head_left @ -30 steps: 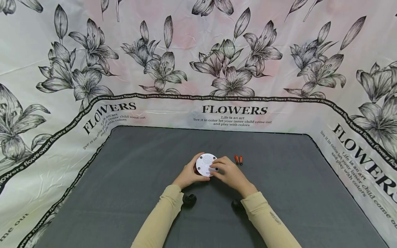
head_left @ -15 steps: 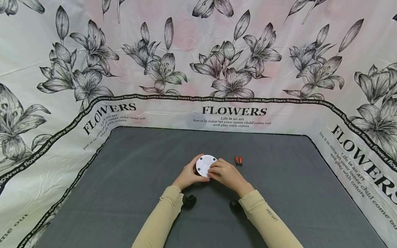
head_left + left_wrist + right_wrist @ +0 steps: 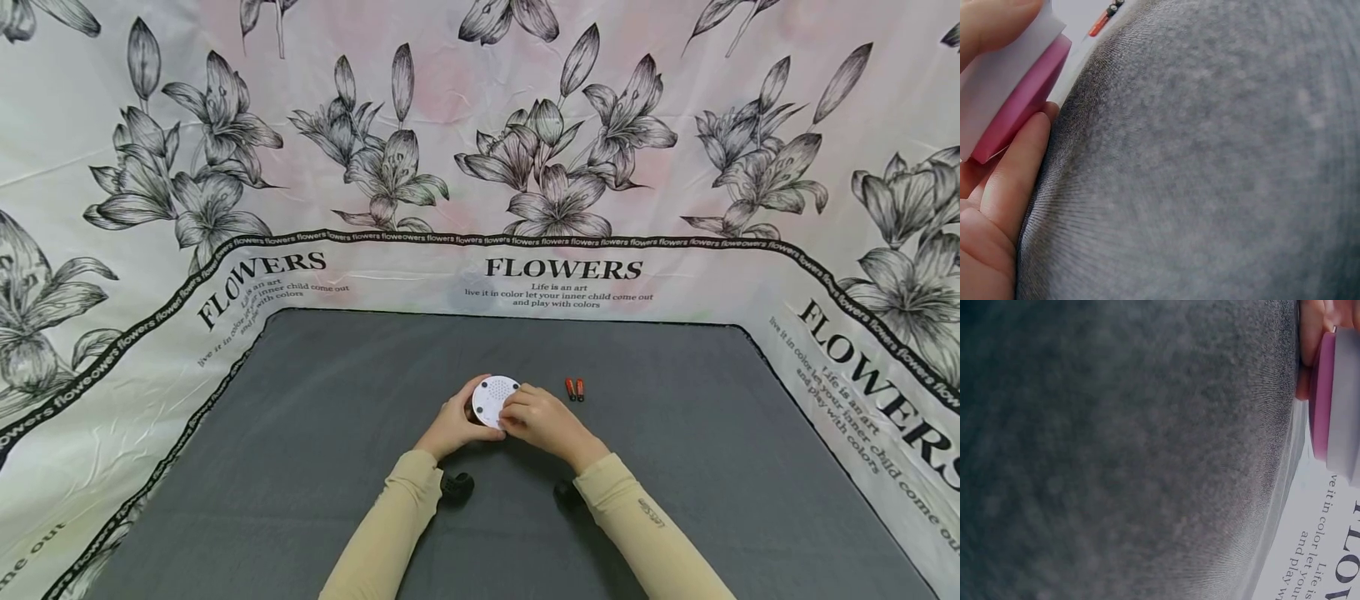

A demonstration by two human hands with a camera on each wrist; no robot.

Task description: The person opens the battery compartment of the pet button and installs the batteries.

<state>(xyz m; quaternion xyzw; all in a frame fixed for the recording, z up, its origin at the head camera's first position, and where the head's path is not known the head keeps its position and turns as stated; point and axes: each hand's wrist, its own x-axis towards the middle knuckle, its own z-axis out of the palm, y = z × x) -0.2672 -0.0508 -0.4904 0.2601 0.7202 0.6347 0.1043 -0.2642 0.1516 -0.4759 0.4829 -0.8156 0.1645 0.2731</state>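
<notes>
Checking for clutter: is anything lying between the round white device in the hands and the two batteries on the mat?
Nothing visible: only bare grey mat separates the round white device from the batteries to its right.

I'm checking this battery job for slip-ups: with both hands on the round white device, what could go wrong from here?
The two batteries lie loose on the grey cloth just past the right hand; a nudge could roll them off. The round white device is held only at its rim by the left hand and right fingers, so it might slip.
</notes>
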